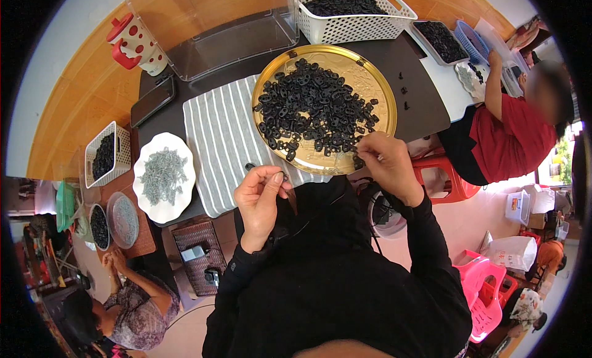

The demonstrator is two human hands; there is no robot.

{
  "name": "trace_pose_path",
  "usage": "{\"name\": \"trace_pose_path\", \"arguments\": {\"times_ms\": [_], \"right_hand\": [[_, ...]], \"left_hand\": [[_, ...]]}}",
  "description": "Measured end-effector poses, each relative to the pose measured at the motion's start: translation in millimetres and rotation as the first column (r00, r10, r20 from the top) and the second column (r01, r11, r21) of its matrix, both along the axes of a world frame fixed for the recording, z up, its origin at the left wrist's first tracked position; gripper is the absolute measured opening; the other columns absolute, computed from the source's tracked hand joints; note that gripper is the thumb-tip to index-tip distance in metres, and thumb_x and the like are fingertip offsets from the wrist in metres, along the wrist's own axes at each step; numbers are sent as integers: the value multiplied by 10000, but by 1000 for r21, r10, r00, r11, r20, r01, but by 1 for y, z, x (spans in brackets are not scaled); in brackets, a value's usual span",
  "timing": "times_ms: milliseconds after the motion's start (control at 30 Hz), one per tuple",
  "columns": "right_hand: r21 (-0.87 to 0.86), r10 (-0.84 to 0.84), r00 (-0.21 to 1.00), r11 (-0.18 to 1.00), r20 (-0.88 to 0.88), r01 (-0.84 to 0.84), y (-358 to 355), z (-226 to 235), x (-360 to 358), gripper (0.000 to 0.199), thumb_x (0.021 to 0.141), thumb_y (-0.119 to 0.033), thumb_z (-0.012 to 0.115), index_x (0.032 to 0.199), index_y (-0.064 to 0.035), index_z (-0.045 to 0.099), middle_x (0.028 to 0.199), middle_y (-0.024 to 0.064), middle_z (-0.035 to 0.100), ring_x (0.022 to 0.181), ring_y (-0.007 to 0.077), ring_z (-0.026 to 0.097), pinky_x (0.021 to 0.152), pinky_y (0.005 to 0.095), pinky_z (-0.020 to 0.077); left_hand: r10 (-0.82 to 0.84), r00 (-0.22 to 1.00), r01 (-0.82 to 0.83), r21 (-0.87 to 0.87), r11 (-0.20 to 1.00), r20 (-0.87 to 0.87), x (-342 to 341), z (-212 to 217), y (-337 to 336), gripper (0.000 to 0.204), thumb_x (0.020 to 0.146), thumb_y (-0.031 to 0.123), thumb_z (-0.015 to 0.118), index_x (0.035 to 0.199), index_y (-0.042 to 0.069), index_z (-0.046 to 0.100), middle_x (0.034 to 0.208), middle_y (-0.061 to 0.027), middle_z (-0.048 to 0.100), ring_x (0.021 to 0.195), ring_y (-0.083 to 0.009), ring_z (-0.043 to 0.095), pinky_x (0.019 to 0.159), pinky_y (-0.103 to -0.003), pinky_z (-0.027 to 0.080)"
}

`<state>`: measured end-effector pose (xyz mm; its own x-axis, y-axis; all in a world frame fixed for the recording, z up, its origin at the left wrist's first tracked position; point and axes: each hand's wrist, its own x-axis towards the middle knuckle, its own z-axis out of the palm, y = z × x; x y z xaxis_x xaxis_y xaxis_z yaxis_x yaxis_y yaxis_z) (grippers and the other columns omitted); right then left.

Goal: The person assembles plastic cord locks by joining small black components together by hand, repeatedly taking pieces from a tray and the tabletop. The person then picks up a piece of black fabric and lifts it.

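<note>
Over the near edge of the striped cloth [213, 136], my left hand [262, 197] is closed, with a small black plastic piece [284, 176] pinched between thumb and forefinger. My right hand [390, 167] reaches to the near right rim of a round gold tray [393, 105]. Its fingertips are pressed together at black pieces there; whether one is gripped is too small to tell. A heap of small black plastic pieces with holes [308, 102] covers much of the tray. To the left, a white scalloped plate [145, 194] carries a pile of small clear pieces [163, 176].
Behind the tray stand a white basket of black pieces [351, 31] and a clear plastic box [228, 43]. A spotted cup [139, 46] and a phone [153, 102] lie at the far left. Seated people [515, 123] work at right and lower left; a red stool [447, 176] stands at right.
</note>
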<state>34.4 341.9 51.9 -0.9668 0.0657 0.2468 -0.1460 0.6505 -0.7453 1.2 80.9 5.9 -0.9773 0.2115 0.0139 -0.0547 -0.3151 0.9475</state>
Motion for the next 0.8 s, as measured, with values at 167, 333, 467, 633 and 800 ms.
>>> {"name": "trace_pose_path", "arguments": {"times_ms": [167,333,467,633,800], "right_hand": [[401,294,953,884,-74,-241,-9,2,-5,147,709,52,589,830,-20,548,777,127,567,780,345,562,669,423,460],[533,299,953,815,-50,-228,-12,5,-9,185,665,34,594,819,-21,506,808,133,540,811,346,552,710,435,457],[548,310,950,801,-33,-243,-15,3,-13,175,702,28,589,862,-13,529,815,142,544,806,340,561,698,429,458],[387,285,955,892,-81,-234,-20,-8,-17,172,763,33,584,932,5,566,829,143,584,790,330,588,683,408,473],[20,137,990,990,-21,-137,-13,-5,-13,202,778,53,622,974,10,593,815,136,608,750,322,597,663,369,478]], "left_hand": [[-28,999,28,-19,999,-14,7,-5,-1,143,927,-9,594,1063,-31,636,845,-57,654,736,-105,632,622,-224,489],[-29,999,29,-37,999,14,8,-3,-2,152,922,-25,591,1068,-33,635,844,-55,652,745,-103,631,623,-222,488],[-27,999,27,-22,999,20,10,-6,-1,153,919,-28,593,1065,-29,639,860,-50,651,743,-101,626,624,-217,484],[-39,999,39,-6,999,23,10,-9,-2,155,917,-30,595,1064,-24,644,872,-46,651,739,-96,624,620,-211,480],[-34,999,35,-18,999,27,10,-9,-5,149,919,-28,594,1059,-22,645,857,-46,649,744,-95,626,616,-212,479]]}}
